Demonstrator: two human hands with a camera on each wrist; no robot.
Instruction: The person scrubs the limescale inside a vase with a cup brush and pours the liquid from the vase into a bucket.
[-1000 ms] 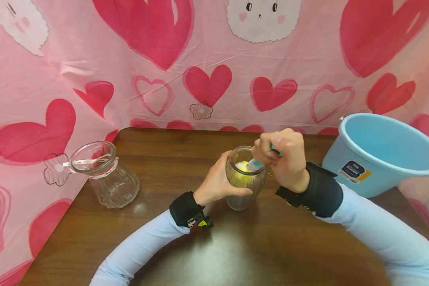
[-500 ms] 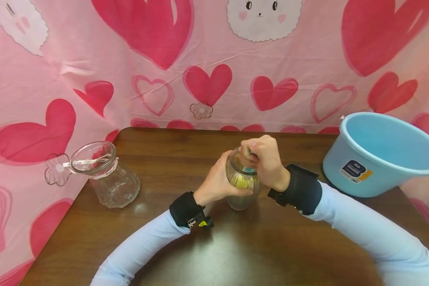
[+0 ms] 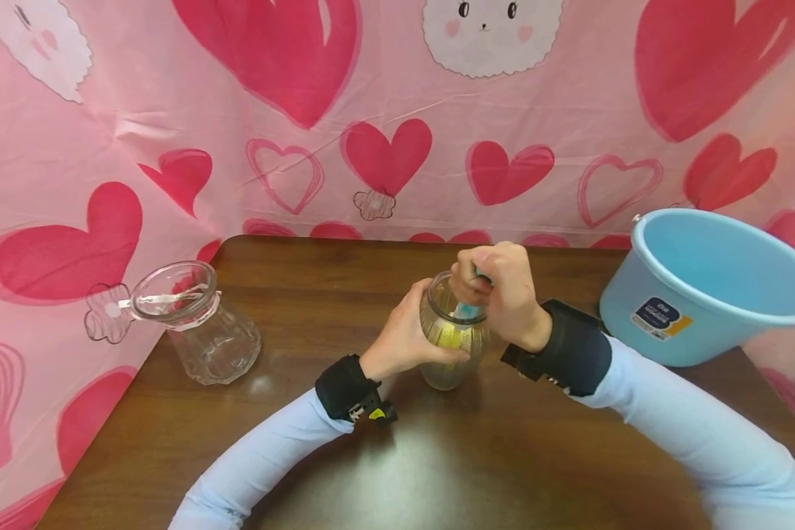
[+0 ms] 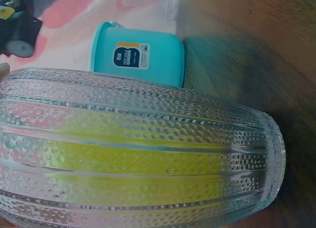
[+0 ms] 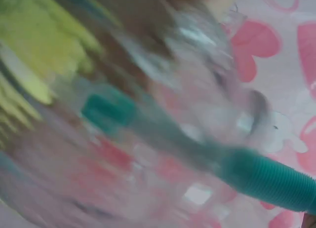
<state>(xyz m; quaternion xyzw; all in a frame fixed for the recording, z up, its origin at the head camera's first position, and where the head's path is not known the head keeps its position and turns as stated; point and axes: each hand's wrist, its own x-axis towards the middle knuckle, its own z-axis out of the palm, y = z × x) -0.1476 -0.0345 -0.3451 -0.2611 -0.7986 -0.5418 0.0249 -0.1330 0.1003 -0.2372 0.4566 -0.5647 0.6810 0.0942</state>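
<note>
A ribbed, dimpled clear glass vase (image 3: 445, 374) stands upright near the middle of the wooden table. My left hand (image 3: 404, 335) holds its near-left side, thumb across the front. My right hand (image 3: 503, 291), just above the rim, grips the teal handle (image 5: 271, 178) of a bottle brush. The brush reaches down into the vase, and its yellow head (image 4: 148, 161) shows through the glass wall in the left wrist view. In the right wrist view that yellow head (image 5: 42, 35) is blurred; a teal collar sits on the shaft above it. The palm hides part of the rim.
On the left stands a second glass vase (image 3: 218, 350), with a pale ribbon round its neck. A light blue bucket (image 3: 695, 309) with a label is at the right edge of the table (image 3: 318, 456). Pink heart-printed cloth (image 3: 437, 110) hangs behind and at the sides.
My right hand first moved down and left, pushing the brush deeper, then rose a little to the right. My left hand and the vase have stayed put.
</note>
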